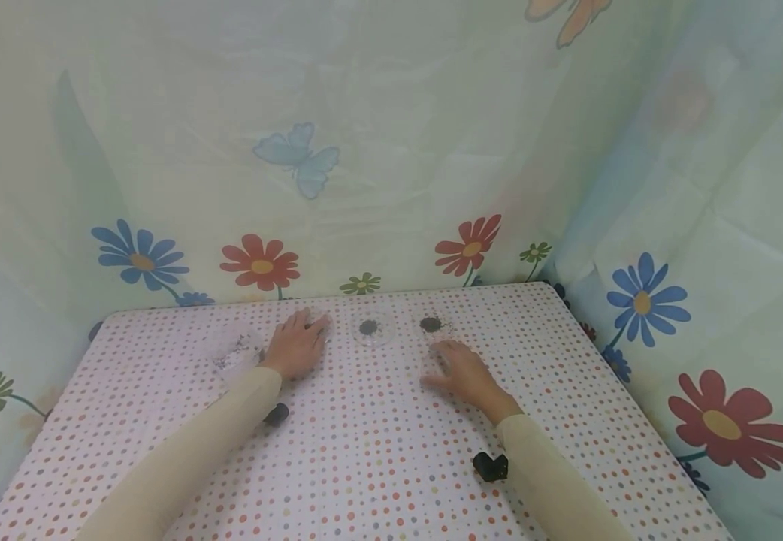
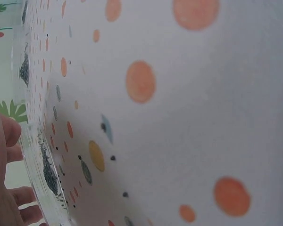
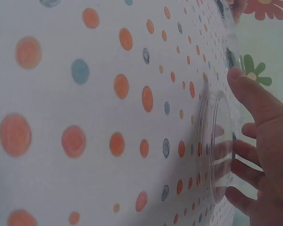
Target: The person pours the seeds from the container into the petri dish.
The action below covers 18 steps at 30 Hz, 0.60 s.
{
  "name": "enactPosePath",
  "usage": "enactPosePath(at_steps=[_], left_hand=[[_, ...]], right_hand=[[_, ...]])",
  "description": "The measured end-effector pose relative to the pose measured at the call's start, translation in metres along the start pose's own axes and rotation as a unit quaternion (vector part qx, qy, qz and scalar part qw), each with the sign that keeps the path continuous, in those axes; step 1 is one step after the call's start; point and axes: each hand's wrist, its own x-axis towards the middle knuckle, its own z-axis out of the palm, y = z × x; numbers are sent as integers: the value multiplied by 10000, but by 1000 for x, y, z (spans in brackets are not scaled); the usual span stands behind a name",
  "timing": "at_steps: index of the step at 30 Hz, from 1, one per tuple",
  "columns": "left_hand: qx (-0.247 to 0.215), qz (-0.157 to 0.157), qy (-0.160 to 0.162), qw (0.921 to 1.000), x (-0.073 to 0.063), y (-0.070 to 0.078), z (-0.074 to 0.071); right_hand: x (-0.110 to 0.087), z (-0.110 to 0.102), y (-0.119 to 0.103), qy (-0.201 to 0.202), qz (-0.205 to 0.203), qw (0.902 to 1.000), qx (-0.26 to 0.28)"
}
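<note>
In the head view my left hand (image 1: 297, 346) is over a clear round dish at the table's back. In the left wrist view this petri dish (image 2: 48, 172) has dark granules in it. The left thumb touches its rim and the other fingers reach round another part of it. My right hand (image 1: 469, 376) hovers at a clear, shallow round lid or dish (image 3: 208, 122), thumb stretched away and fingers just behind its edge. No grip on it is visible. Between and behind the hands sit two more dishes, a middle dish (image 1: 373, 342) and a right dish (image 1: 430, 324), each with a dark pile.
A clear plastic piece (image 1: 236, 353) with dark specks lies left of the left hand. Black pieces show beside the left sleeve (image 1: 275, 415) and the right sleeve (image 1: 491, 466). Loose specks lie on the dotted tablecloth (image 1: 378, 451). A flowered curtain (image 1: 391, 188) hangs behind the table.
</note>
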Motion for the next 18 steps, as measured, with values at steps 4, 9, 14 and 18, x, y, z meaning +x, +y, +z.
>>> enactPosePath(at_steps=[4, 9, 14, 18], left_hand=[[-44, 1, 17, 10000, 0, 0, 0], [-144, -55, -46, 9999, -1, 1, -1], [-172, -82, -72, 9998, 0, 2, -1], [-158, -52, -38, 9999, 0, 1, -1]], right_hand=[[-3, -1, 1, -67, -123, 9999, -31], [-4, -1, 4, -149, -254, 9996, -45], [-4, -1, 6, -223, -239, 9994, -71], [-5, -1, 6, -250, -261, 9993, -36]])
